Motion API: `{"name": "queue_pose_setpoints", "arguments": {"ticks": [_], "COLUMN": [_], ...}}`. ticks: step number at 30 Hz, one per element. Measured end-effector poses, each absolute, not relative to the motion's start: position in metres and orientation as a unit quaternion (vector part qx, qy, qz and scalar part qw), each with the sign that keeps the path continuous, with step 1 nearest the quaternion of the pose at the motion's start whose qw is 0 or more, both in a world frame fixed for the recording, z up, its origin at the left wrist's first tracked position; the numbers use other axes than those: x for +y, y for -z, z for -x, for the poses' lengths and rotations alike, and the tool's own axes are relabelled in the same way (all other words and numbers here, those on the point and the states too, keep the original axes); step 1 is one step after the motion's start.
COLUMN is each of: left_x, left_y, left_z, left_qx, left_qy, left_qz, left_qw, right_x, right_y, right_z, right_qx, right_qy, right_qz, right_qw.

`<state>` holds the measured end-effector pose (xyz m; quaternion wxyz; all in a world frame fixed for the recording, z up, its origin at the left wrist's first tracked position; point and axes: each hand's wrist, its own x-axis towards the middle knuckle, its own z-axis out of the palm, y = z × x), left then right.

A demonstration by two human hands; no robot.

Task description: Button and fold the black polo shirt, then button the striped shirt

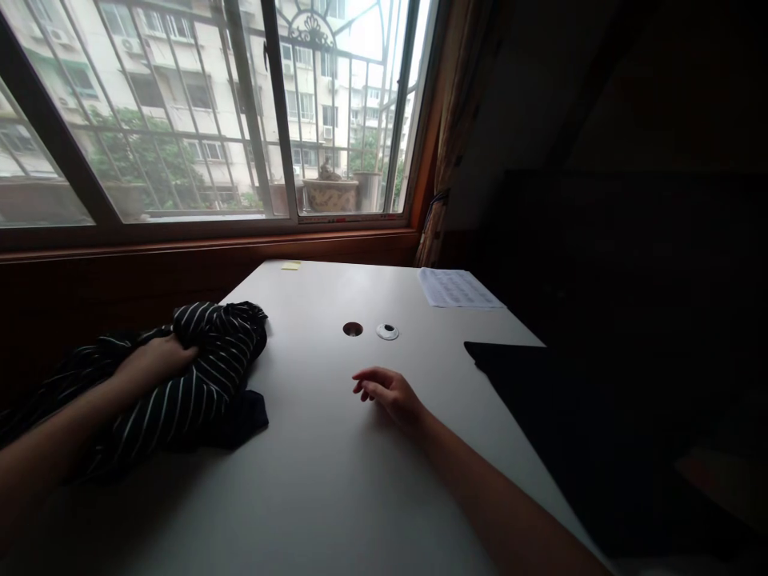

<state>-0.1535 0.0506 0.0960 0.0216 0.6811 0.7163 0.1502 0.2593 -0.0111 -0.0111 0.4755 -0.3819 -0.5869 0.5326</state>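
A bunched dark garment with thin white stripes (207,388) lies at the left side of the white table (324,496). My left hand (159,358) is sunk into its folds and closed on the cloth; some of the fingertips are hidden. Beside it, a dark unstriped piece of cloth (249,420) sticks out from under the stripes. My right hand (390,392) hovers over the middle of the table with nothing in it, its fingers loosely bent and apart. A dark folded cloth (528,400) hangs over the table's right edge.
Beyond my right hand are a round cable hole (353,329) and its white ring-shaped cover (387,331). Printed sheets (459,288) lie at the far right, a yellow note (291,266) at the far left. A barred window (288,120) and a tied curtain (441,192) stand behind.
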Motion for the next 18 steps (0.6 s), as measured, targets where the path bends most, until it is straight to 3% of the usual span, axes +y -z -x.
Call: {"name": "queue_pose_setpoints", "arguments": {"ticks": [6,10,13,16,18], "left_x": [0.062,0.04,0.03,0.04,0.051], "left_y": [-0.099,-0.126,-0.132,-0.11,-0.087], "left_z": [0.167,0.145,0.124,0.115,0.115], "left_qx": [0.763,0.666,0.558,0.566,0.609], "left_qy": [0.011,-0.075,-0.14,-0.118,-0.043], "left_qz": [-0.646,-0.721,-0.779,-0.788,-0.783], "left_qw": [0.025,-0.174,-0.251,-0.212,-0.117], "right_x": [-0.011,-0.013,-0.015,-0.015,-0.014], "right_y": [0.01,0.007,0.006,0.006,0.007], "right_z": [-0.258,-0.256,-0.254,-0.254,-0.255], "right_qx": [-0.617,-0.632,-0.639,-0.651,-0.658], "right_qy": [-0.517,-0.495,-0.482,-0.442,-0.403], "right_qz": [0.388,0.399,0.405,0.421,0.44], "right_qw": [0.449,0.443,0.442,0.451,0.46]}}
